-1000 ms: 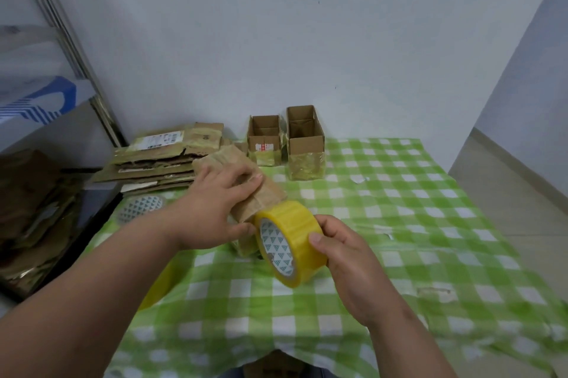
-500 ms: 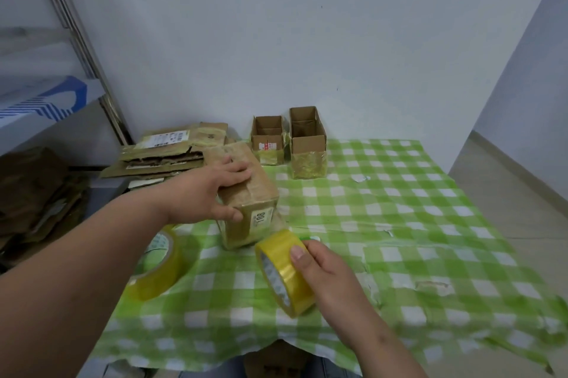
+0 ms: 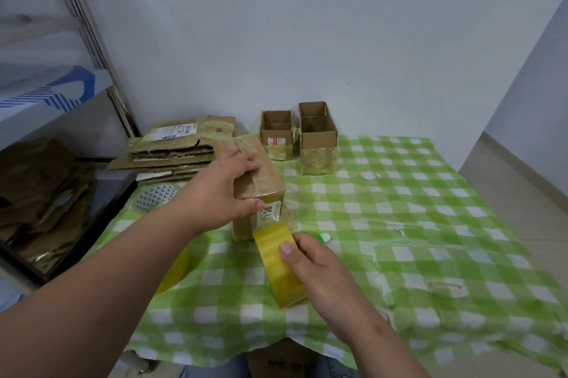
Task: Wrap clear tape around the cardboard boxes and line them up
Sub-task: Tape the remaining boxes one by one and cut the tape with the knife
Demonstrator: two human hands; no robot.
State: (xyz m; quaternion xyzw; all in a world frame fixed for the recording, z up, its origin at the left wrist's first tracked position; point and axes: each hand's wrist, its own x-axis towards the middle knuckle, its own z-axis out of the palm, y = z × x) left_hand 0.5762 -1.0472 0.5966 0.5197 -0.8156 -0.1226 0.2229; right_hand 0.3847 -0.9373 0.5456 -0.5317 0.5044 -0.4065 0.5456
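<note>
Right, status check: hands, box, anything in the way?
Left hand grips cardboard box. Right hand holds tape roll against its near end. Nothing obstructing.

My tape roll (image 3: 278, 267) is yellow; the box (image 3: 261, 174) at its twelve o'clock is brown with a white label. The tablecloth (image 3: 430, 224) is green-and-white checked. At ten o'clock, another roll (image 3: 153, 197) shows white with grey triangles.

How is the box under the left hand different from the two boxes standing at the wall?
The held box lies closed near the table's middle, gripped by the left hand; the two far boxes stand open-topped and untouched. The held box bears a printed label on its near end; the far boxes show shiny tape around their lower parts. All are brown cardboard on the green checked cloth.
</note>
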